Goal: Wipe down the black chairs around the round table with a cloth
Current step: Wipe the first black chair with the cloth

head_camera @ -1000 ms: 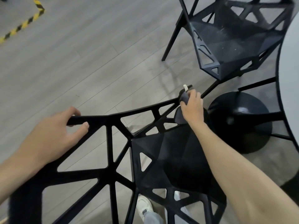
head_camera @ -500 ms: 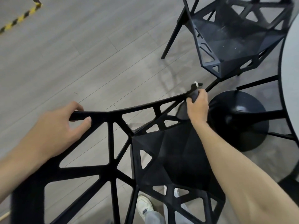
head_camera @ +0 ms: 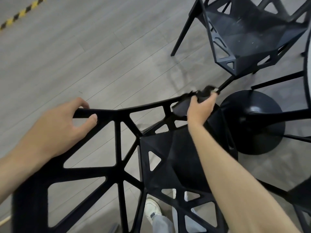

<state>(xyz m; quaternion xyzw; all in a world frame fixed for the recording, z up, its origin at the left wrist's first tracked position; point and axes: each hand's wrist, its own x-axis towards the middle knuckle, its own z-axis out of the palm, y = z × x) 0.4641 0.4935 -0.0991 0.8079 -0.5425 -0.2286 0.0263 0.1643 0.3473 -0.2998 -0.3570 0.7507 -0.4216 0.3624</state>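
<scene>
Left hand wraps the near chair top rail at 9 o'clock, steadying it; right hand clutches dark cloth on the rail's 1 o'clock end, wiping.

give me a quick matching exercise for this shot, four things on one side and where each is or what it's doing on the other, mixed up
Things
1. left hand
2. right hand
3. second chair
4. striped tape

Places or states
A. on the floor, top left
B. grips the near chair's top rail
C. holds the dark cloth at the rail's far end
D. stands untouched, top right

Pairs: 1-B, 2-C, 3-D, 4-A
</scene>
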